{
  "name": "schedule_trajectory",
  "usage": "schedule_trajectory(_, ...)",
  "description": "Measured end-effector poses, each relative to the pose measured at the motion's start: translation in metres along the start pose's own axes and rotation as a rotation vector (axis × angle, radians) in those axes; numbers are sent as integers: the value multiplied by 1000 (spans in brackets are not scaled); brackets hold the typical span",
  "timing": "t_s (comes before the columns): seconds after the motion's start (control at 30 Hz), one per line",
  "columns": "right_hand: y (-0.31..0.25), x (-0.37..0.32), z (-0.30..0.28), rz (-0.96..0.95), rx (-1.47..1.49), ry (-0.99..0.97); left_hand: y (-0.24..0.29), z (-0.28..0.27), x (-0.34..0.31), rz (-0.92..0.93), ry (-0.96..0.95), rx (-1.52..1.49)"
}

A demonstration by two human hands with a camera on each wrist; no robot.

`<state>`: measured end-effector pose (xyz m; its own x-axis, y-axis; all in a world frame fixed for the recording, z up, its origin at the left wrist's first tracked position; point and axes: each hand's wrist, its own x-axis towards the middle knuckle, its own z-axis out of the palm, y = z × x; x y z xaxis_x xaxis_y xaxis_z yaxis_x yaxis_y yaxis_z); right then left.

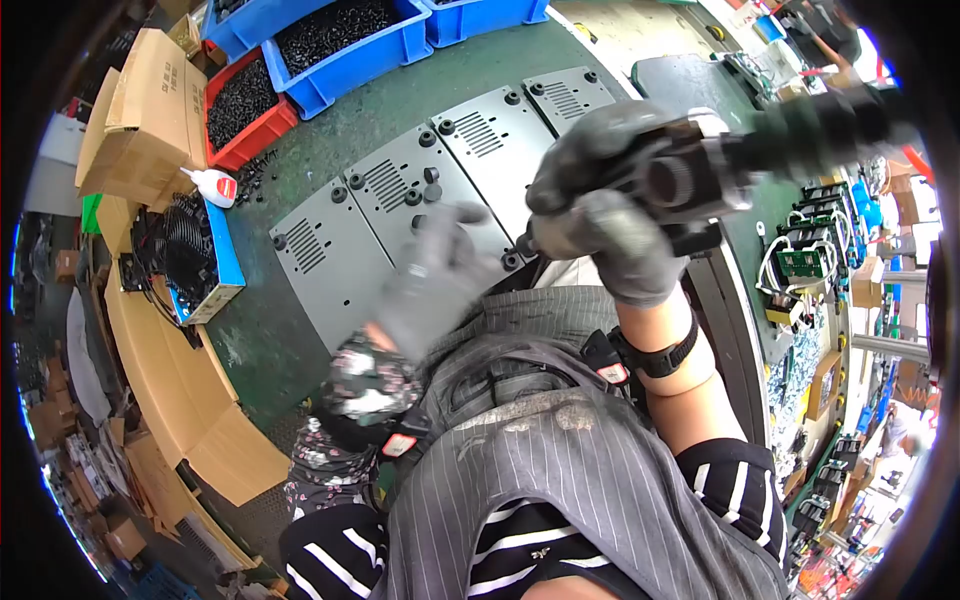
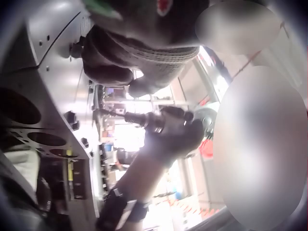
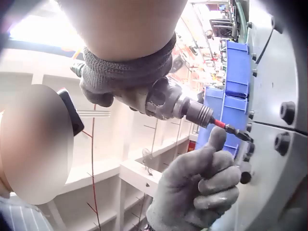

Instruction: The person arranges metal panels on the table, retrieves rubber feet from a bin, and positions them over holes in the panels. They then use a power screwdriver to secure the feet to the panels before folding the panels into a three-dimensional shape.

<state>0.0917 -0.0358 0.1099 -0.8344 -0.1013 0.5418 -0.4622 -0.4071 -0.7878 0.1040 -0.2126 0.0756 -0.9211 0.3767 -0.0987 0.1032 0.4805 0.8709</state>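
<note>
Several grey slotted metal panels [image 1: 335,265] lie side by side on the green bench, with black round feet [image 3: 288,111] on them. My gloved right hand [image 1: 610,200] grips a power screwdriver [image 3: 161,98] by its body. In the right wrist view its red-collared bit [image 3: 220,123] points at a foot on a panel. My gloved left hand [image 3: 197,192] is beside the bit, fingers curled in and one digit raised. Blurred in the head view, it hovers over the panels near a black foot [image 1: 432,192]. I cannot tell whether it holds anything.
Blue bins [image 1: 360,75] and a red bin [image 1: 255,145] of small black parts stand at the back left. Nearby are a cardboard box [image 1: 160,95], a white bottle [image 1: 215,187] and a blue-sided box [image 1: 228,240]. Circuit boards [image 1: 800,262] line the right side.
</note>
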Motion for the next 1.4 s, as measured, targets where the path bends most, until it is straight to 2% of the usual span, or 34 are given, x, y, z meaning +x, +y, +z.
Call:
schedule_trajectory(0.03, -7, 1, -3, -6, 38, 24, 2, -11, -4, -125, 69, -260)
schedule_trajectory(0.07, -11, 3, -1, -18, 147, 74, -8, -20, -2, -121, 65, -251)
schedule_trajectory(0.13, -19, 3, 4, -14, 319, 154, -35, -34, 4, -309, -20, -1496)
schedule_trajectory(0.17, -20, 2, 3, -8, 369, 104, -40, -36, 3, -305, -16, -1487)
schedule_trajectory(0.23, -18, 0, 2, -5, 380, 111, -49, -41, -3, -249, -244, -1722)
schedule_trajectory(0.3, -14, 2, 7, -24, 386, 108, -55, -36, -11, -250, -254, -1739)
schedule_trajectory(0.4, -10, 3, 17, 20, 314, 210, -61, -30, -19, -258, -96, -1589)
schedule_trajectory(0.5, -5, 7, 19, -35, 409, 85, -53, -28, -22, -367, 4, -1446)
schedule_trajectory(0.53, -3, 9, 22, -42, 408, 85, -60, -27, -24, -334, -63, -1477)
schedule_trajectory(0.67, -2, 13, 38, -20, 410, 68, -61, -20, -33, -357, -33, -1568)
schedule_trajectory(0.77, 2, 13, 53, -25, 317, 127, -66, -16, -39, -376, -89, -1628)
schedule_trajectory(0.83, 4, 11, 57, -21, 309, 113, -65, -16, -41, -449, -144, -1650)
schedule_trajectory(0.97, 7, 6, 63, -7, 287, 97, -57, -17, -42, -448, -154, -1663)
schedule_trajectory(1.13, -2, 6, 72, -95, 204, 68, -51, -10, -41, -440, -248, -1922)
schedule_trajectory(1.27, -5, 8, 74, -150, 219, 7, -43, -9, -42, -477, -158, -1902)
schedule_trajectory(1.33, -2, 3, 67, -84, 267, 45, -50, -9, -44, -350, -194, -1666)
schedule_trajectory(1.37, -2, 2, 61, -63, 305, 73, -53, -13, -46, -355, -195, -1662)
schedule_trajectory(1.4, -2, 1, 56, -43, 343, 103, -56, -18, -48, -328, -211, -1423)
